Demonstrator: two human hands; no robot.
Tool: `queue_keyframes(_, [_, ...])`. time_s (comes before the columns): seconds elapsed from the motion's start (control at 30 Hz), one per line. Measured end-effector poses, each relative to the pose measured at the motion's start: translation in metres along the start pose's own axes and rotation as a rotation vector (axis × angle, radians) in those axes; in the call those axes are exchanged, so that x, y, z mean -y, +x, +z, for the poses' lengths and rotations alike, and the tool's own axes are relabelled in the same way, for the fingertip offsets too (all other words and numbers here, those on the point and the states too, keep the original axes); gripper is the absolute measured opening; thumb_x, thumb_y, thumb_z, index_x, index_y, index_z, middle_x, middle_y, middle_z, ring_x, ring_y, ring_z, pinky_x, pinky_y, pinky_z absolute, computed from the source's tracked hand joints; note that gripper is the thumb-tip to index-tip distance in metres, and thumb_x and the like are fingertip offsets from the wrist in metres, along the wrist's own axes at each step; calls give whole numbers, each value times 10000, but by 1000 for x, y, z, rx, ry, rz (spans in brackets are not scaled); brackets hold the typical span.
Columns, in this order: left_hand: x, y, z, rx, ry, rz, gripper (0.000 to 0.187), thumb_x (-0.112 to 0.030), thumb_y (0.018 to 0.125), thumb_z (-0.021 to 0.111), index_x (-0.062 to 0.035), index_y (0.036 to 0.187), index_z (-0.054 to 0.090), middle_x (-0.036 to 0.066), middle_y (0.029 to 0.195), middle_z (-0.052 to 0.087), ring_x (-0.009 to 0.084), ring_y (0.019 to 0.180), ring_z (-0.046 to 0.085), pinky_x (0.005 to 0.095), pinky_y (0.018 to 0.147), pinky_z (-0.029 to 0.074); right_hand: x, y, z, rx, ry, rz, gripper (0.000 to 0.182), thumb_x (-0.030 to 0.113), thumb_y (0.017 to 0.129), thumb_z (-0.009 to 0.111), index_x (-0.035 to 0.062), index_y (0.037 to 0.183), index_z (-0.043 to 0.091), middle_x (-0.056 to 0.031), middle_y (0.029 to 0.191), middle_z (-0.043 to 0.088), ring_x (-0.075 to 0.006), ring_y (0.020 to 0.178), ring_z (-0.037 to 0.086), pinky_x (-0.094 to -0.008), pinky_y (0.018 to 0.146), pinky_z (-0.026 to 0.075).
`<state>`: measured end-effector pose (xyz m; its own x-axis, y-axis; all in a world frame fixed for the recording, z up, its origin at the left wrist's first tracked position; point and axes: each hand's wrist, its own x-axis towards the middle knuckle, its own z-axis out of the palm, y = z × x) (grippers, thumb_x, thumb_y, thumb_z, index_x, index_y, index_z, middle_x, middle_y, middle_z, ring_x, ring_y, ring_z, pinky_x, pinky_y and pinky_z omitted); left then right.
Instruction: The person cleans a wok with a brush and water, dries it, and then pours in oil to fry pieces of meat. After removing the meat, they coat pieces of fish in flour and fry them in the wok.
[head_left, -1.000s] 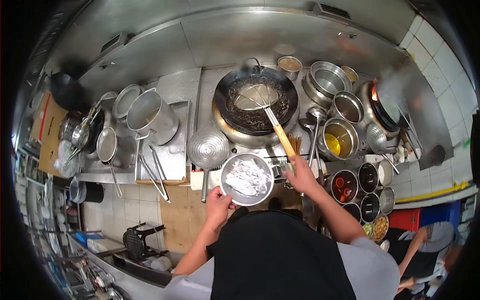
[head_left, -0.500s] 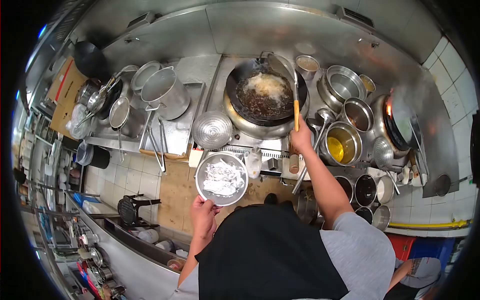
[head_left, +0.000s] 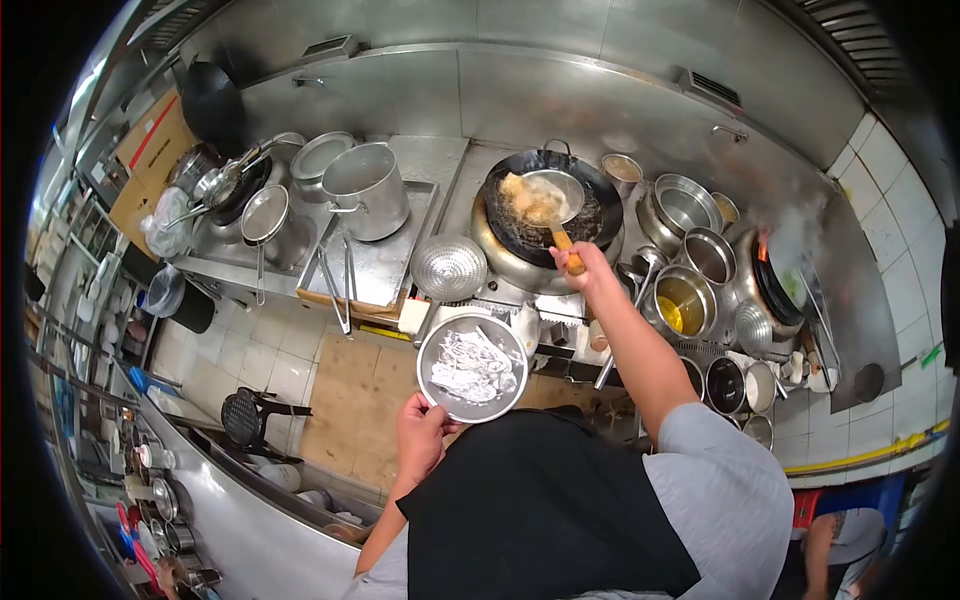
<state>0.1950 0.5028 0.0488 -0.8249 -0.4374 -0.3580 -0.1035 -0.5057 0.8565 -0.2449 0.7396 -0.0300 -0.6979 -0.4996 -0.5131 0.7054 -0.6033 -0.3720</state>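
My left hand [head_left: 424, 430] grips the near rim of a round metal bowl [head_left: 432, 392]. Inside it lie white, floury-looking strips [head_left: 472, 365]. With my right hand [head_left: 585, 268] I hold a skimmer [head_left: 563, 243] by its wooden handle. Its round head is over the dark wok [head_left: 603, 225], against a pale golden frying mass [head_left: 530, 198] in dark bubbling oil. A perforated metal ladle [head_left: 449, 268] rests just left of the wok, beyond the bowl.
A tall pot [head_left: 365, 190] and tongs [head_left: 335, 290] are on the left counter. Right of the wok stand several metal pots, one with yellow oil [head_left: 683, 303]. Flame shows at a second wok [head_left: 777, 265]. Another person [head_left: 840, 545] is at lower right.
My right hand has brought the skimmer from the wok's right side in over the frying mass. The view has shifted, and my left hand still holds the bowl.
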Motion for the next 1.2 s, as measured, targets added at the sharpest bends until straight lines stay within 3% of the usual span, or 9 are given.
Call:
queue_keyframes(0.07, [0,-3,-11,7,0,-8,63,16,915,596,-33,910,556,90,842,691,133,637,672,244,574,561,11,-2,6,85,199,47,507,-19,821,495,-157,1288,353,-271,1112,559,-197,602,549,-283,534,540])
queue_keyframes(0.17, [7,-10,-32,31,-53,-6,77,15,918,601,-32,896,544,101,841,689,143,634,676,258,574,577,1,-17,14,-4,159,11,437,17,828,489,-166,1218,418,-149,872,550,-169,553,508,-264,503,500])
queue_keyframes(0.23, [9,-12,-45,36,-72,7,98,15,917,608,-34,887,529,113,839,688,153,631,680,275,581,592,-13,-23,16,-108,-246,-115,382,11,827,485,-159,1165,435,-125,822,530,-160,546,498,-262,484,475])
queue_keyframes(0.37, [3,-28,-62,-34,-74,46,114,11,916,613,-51,891,521,99,820,675,151,611,668,275,571,587,-2,-32,7,-225,-319,-287,269,-4,834,521,-79,1090,490,-91,773,527,-158,512,490,-302,447,452])
queue_keyframes(0.53, [0,-32,-74,-114,-88,76,107,-1,922,604,-63,893,522,78,831,672,138,632,665,264,569,571,-9,-38,2,-316,-896,-561,422,-73,788,567,21,1199,575,-72,725,573,-187,460,525,-340,449,475])
queue_keyframes(0.63, [-2,-32,-72,-135,-103,76,98,-9,928,595,-65,897,521,70,838,668,135,648,661,266,586,561,-26,-45,-8,-518,-1359,-679,590,-38,777,610,26,1363,584,-95,803,648,-237,537,615,-372,526,541])
queue_keyframes(0.73, [-4,-30,-71,-116,-106,87,90,-13,934,587,-65,905,519,69,842,662,140,654,649,276,611,548,-46,-47,-40,-502,-1844,-917,767,-7,758,619,164,1501,539,-220,1143,685,-411,1125,651,-451,984,497])
queue_keyframes(1.07, [10,-12,-43,-128,-82,54,49,-24,947,567,-55,962,531,77,862,651,157,698,624,293,662,527,-79,-112,-126,-507,-2087,-646,885,-28,823,599,225,1622,314,-201,1274,534,-427,1106,618,-502,905,533])
queue_keyframes(1.2, [12,3,-16,-100,-41,-11,56,-33,945,577,-54,986,543,74,864,654,157,705,616,285,670,522,-95,-157,-145,-480,-2019,-705,897,-34,821,588,220,1629,292,-196,1266,527,-431,1075,627,-509,888,536])
